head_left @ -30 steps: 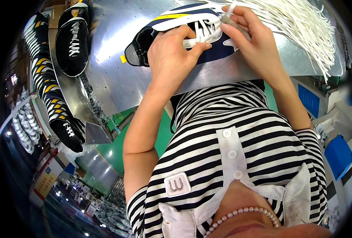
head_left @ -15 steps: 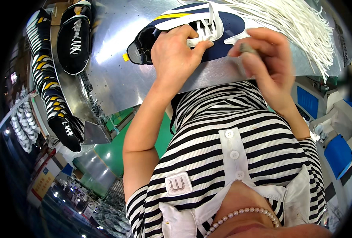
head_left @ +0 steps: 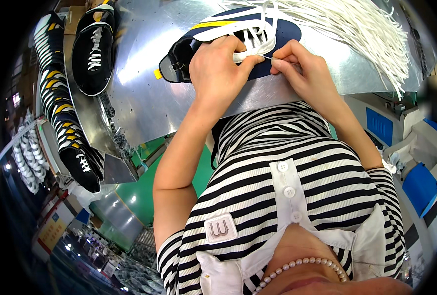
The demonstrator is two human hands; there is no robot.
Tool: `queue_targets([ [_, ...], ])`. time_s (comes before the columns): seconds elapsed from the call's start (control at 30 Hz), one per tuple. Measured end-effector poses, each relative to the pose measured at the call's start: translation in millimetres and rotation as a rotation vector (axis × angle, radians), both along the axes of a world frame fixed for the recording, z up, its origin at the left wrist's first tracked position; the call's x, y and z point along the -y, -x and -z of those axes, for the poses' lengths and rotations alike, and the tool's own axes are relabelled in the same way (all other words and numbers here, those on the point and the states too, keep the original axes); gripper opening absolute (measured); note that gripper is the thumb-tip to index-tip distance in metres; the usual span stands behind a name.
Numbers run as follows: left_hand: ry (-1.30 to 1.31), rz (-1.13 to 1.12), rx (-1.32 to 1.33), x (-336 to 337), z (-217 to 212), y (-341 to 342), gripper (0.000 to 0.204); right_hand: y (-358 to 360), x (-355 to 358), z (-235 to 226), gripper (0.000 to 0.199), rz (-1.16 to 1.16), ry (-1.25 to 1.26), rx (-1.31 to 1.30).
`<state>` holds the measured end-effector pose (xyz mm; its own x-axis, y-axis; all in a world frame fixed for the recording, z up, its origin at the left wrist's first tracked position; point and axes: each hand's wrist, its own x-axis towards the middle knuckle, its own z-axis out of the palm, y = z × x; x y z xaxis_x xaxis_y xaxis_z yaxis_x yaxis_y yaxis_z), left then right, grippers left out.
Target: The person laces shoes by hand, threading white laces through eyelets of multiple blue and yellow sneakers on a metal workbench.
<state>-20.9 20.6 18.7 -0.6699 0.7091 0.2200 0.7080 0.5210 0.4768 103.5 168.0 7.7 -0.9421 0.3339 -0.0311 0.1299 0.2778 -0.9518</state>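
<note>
A navy shoe upper (head_left: 288, 33) with white trim and a yellow stripe lies on its side on the metal tabletop, its toe pointing right. My left hand (head_left: 219, 71) is closed over its near side by the eyelets, thumb and fingers pinching the shoe's edge and part of a white shoelace. A loop of that shoelace (head_left: 269, 14) rises above the partly laced opening. Just right of my left thumb, my right hand (head_left: 304, 73) pinches the lace's thin end, drawn out toward it. The eyelets under my left fingers are hidden.
A thick pile of white shoelaces (head_left: 361, 37) covers the table's far right. To the left, a black laced shoe (head_left: 91, 64) sits on a metal ledge, beside a long row of stacked shoes (head_left: 61, 105). The metal table's (head_left: 149, 115) near edge runs close to my body.
My right hand has come left from beside the shoe, where it was blurred, and now pinches the lace end near my left thumb. My left hand keeps its hold.
</note>
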Motion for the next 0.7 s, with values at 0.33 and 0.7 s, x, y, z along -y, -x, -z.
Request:
queue_targets([
  [0.33,-0.173,0.236,0.015,5,5,-17,0.019,11,21,9,0.017,0.031,-0.410,-0.019],
  [0.7,-0.133,0.150,-0.216,30,6,-15,0.015,-7,-51,-34,0.023,0.154,-0.318,-0.133],
])
